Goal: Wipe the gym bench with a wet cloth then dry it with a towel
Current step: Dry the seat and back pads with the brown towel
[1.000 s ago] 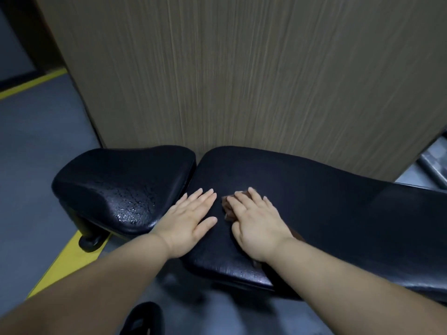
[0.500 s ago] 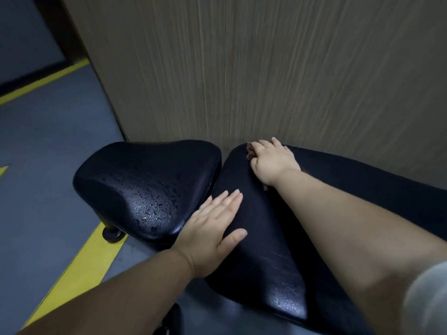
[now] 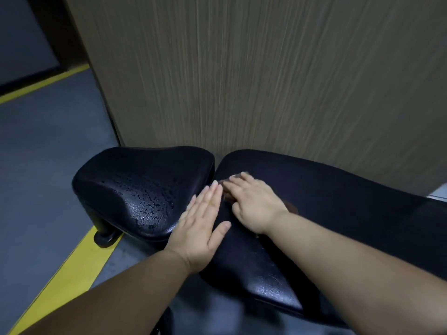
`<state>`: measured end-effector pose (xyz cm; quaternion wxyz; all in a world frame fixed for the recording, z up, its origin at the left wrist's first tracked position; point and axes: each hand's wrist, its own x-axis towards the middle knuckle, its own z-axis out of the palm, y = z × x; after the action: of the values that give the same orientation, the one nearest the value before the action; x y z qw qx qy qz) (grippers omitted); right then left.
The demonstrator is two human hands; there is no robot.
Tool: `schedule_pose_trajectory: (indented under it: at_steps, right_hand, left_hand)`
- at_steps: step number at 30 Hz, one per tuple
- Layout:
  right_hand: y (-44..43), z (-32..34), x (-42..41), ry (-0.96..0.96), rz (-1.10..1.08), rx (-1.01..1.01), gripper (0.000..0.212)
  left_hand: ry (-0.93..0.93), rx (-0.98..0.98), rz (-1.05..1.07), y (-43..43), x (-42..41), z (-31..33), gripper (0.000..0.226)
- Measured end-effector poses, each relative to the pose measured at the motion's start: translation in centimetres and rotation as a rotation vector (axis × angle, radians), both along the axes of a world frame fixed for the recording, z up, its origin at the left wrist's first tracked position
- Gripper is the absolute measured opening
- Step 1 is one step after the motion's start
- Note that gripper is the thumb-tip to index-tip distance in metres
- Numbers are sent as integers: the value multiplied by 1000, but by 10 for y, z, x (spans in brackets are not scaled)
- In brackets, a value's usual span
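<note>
The right hand [image 3: 254, 204] presses the brown cloth [image 3: 227, 199] flat under nearly straight fingers onto the bench [image 3: 338, 197] pad. The left hand [image 3: 203, 226], open and flat just beside it, holds nothing; probably it steadies the person. Left of it the seat [image 3: 145, 189] shows water drops, so the wiping seems unfinished.

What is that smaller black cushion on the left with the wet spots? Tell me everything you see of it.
The seat pad is a black, rounded cushion covered in what looks like grained vinyl. Water beads glisten on its top, thickest on the near slope. It sits beside the longer back pad, a narrow gap between them, close to a wood-grain wall. A dark post shows under its near left corner. The left hand lies flat by its right edge; contact is unclear.
</note>
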<state>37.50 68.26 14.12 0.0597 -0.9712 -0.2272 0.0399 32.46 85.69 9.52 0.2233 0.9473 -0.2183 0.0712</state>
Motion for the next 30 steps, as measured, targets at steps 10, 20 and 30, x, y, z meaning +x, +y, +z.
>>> schedule_pose_trajectory:
  at_steps: [10,20,30]
  right_hand:
    - [15,4,-101,31,131,34,78]
    - [24,-6,-113,-84,202,-28,61]
    - [20,0,-34,-54,-57,64,53]
  left_hand:
    - [122,272,44,38,-15,25,100]
    - [136,354,-143,55,-26,14,97]
    - [88,292,-137,56,-28,3,96]
